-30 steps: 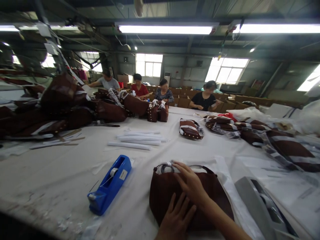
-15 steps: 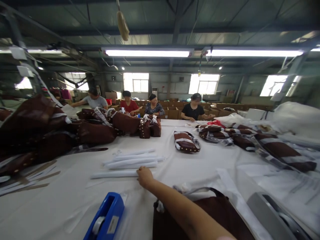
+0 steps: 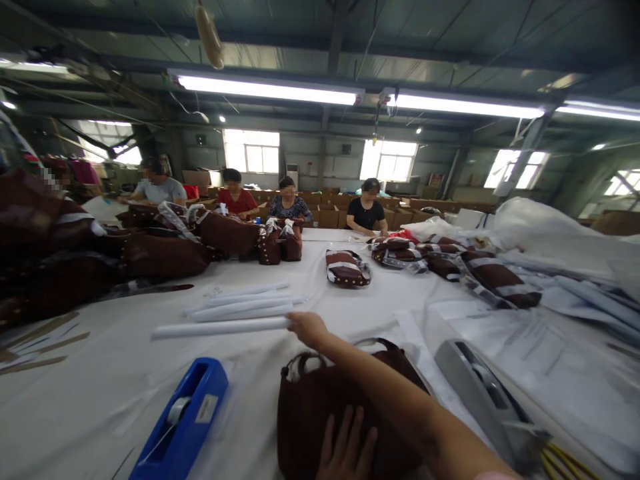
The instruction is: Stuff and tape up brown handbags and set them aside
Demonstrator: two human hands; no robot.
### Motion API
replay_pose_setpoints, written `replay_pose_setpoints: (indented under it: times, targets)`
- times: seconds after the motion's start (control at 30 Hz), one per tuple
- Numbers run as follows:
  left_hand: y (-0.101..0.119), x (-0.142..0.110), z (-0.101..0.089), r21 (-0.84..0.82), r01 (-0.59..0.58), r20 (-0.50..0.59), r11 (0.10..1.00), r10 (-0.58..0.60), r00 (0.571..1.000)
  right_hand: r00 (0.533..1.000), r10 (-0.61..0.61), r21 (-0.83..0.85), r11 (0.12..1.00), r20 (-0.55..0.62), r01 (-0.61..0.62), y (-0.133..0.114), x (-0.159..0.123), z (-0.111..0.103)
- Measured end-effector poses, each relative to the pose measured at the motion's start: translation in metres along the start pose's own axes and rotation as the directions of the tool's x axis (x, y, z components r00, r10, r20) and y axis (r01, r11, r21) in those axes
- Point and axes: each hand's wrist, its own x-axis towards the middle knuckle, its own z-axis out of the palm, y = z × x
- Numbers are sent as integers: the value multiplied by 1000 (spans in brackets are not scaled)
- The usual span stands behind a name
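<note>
My right hand (image 3: 309,329) pinches the right end of a white paper roll (image 3: 220,327), a long thin tube that points left over the table. Beyond it several similar white rolls (image 3: 240,309) lie in a loose pile. My left hand (image 3: 347,445) rests with fingers spread on a dark brown handbag (image 3: 305,420) in front of me. The bag lies flat with its handles (image 3: 309,363) toward the far side. My right forearm crosses over the bag and hides part of it.
A blue tape dispenser (image 3: 200,400) stands at left, a grey one (image 3: 480,380) at right. Brown bags are heaped on the left (image 3: 160,257); wrapped bags (image 3: 500,277) lie on the right. One wrapped bag (image 3: 347,268) sits mid-table. Several co-workers sit across the table.
My right hand has drawn the white roll right and nearer, away from the pile. My left hand has come into view on the handbag. The view has turned to the right.
</note>
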Motion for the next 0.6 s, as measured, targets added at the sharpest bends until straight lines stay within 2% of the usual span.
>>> replay_pose_setpoints:
  times: [0.03, 0.13, 0.17, 0.3, 0.4, 0.47, 0.53, 0.6]
  targets:
    - [2, 3, -9, 10, -25, -6, 1000, 25, 1000, 999, -3, 33, 999, -45, 4, 10, -20, -16]
    - [4, 13, -35, -35, 35, 227, 999, -27, 973, 988, 15, 140, 990, -156, 7, 48, -94, -63]
    - [4, 17, -41, -50, 47, 273, 998, -31, 962, 983, 27, 172, 985, -180, 4, 62, -123, -76]
    - [-1, 29, -51, -88, 34, 380, 996, 2, 925, 951, 108, 255, 966, -291, -31, 108, -245, -113]
    - [-12, 39, -53, -116, 16, 435, 993, 36, 900, 941, 139, 229, 971, -308, -69, 132, -331, -120]
    - [-20, 47, -57, -141, -8, 454, 990, 72, 888, 955, 146, 190, 977, -258, -98, 143, -378, -116]
    - [-26, 56, -62, -170, -40, 477, 985, 118, 871, 970, 139, 143, 983, -202, -111, 149, -411, -108]
    - [-30, 64, -70, -192, -74, 511, 979, 164, 844, 977, 123, 87, 990, -172, -109, 151, -428, -95]
